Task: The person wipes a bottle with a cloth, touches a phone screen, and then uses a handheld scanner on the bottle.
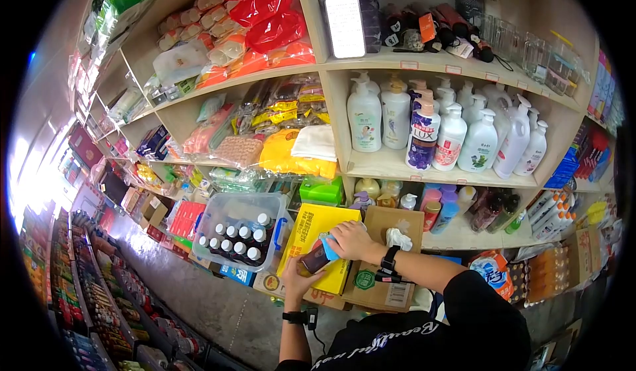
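Observation:
In the head view a dark bottle (314,259) lies tilted between my two hands, over a yellow box (310,222). My left hand (299,283) is closed round the bottle's lower left end. My right hand (354,240) presses a blue cloth (330,246) against the other end, and its fingers hide part of the bottle. To the left, a clear plastic bin (225,203) with blue handles holds several dark bottles (242,248) with white caps, standing upright.
A brown cardboard box (379,297) with a crumpled white tissue (399,239) sits right of the yellow box. Shelves in front hold several pump bottles (424,134), packaged goods and a lit phone (345,26). At far left run shelves of packed goods (99,291).

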The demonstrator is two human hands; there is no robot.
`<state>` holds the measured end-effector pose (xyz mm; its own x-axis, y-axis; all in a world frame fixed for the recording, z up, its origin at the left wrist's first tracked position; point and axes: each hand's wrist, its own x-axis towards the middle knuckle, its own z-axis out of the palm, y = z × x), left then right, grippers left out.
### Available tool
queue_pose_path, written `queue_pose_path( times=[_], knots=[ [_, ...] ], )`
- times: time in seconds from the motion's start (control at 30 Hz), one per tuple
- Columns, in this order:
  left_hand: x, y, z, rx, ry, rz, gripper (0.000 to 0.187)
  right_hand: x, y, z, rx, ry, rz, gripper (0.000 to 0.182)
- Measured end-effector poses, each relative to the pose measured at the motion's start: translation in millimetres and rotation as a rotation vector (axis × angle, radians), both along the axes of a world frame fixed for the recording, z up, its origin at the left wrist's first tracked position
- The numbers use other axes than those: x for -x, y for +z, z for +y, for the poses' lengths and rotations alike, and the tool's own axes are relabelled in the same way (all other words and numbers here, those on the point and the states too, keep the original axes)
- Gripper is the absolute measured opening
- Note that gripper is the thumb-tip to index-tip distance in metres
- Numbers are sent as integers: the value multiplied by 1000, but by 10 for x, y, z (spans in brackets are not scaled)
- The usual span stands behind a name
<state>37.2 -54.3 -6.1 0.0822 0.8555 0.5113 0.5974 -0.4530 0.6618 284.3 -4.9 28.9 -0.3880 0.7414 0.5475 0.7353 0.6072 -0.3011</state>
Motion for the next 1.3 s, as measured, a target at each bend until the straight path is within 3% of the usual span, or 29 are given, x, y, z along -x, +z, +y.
queue_pose_path(
  times=[0.2, 0.7, 1.0, 1.2, 1.3],
  knots=[
    [2, 27, -35, 88, 41, 50, 72, -6, 35, -13, 5, 4, 30, 34],
    [-16, -7, 0, 13, 33, 38, 74, 134, -30, -8, -82, -77, -10, 30],
    [-10, -76, -19, 259, 119, -65, 80, 526, 61, -107, -134, -54, -147, 31],
    [-26, -234, 29, 120, 25, -266, 85, 859, -29, -185, -157, -8, -179, 34],
    [25, -232, 10, 182, 16, -234, 89, 888, -8, -218, -152, 2, -144, 34]
  ],
)
